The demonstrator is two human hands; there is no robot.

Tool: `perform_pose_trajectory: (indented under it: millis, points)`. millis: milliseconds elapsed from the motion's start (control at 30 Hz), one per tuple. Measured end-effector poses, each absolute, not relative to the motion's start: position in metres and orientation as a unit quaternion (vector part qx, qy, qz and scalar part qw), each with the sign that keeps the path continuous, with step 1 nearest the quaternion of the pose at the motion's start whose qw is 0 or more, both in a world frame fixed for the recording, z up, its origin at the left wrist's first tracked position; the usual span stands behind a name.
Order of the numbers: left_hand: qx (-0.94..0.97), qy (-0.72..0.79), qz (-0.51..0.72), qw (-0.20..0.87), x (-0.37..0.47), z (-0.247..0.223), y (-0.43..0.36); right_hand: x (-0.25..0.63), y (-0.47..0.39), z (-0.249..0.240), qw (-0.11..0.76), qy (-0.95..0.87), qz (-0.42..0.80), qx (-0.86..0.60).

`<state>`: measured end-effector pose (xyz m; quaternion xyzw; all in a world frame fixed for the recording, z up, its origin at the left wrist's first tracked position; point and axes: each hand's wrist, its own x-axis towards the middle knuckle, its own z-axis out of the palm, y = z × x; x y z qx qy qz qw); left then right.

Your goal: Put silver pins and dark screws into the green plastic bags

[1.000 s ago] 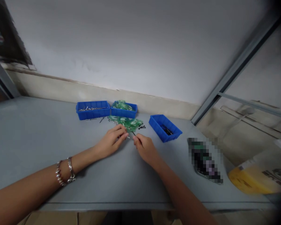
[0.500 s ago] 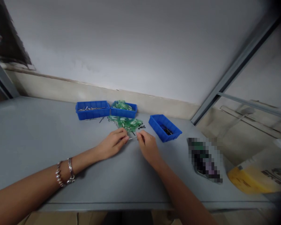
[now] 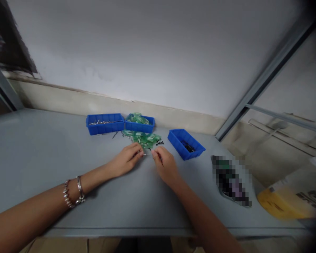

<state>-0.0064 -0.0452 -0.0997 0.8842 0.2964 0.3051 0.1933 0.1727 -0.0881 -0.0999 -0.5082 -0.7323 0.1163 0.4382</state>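
Note:
My left hand (image 3: 126, 159) is closed in a pinch on a thin metal rod (image 3: 146, 154), which points toward my right hand. My right hand (image 3: 165, 163) is closed just right of the rod's tip, its fingertips bent together. Whatever those fingers hold, if anything, is hidden. Just beyond both hands lies a pile of green translucent plastic pieces (image 3: 144, 139). Several small black screws (image 3: 160, 143) are scattered at the pile's right side. Thin metal pieces (image 3: 115, 134) lie loose to its left.
Along the wall stand a blue bin of metal rods (image 3: 105, 129) and a blue bin with green pieces (image 3: 139, 128). A third blue bin (image 3: 183, 149) on the right holds dark screws. Farther right are a pixelated item (image 3: 231, 181) and a yellow-and-clear bag (image 3: 284, 200).
My right fingertips have shifted slightly left, closer to my left hand. Less of the rod shows between the hands. The view has moved a little.

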Motion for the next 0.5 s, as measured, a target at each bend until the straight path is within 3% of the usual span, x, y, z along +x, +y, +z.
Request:
perform_pose_trajectory:
  millis: [167,500]
  points:
    - [0.902,0.247,0.270,0.229,-0.0044,-0.1010,-0.0475,0.1748,-0.0861,-0.1031,0.456,-0.713,0.097,-0.524]
    - [0.865,0.294,0.352,0.201,-0.0056,-0.0953,-0.0486,0.1742,-0.0860,-0.1043,0.425,-0.729,0.134,-0.519]
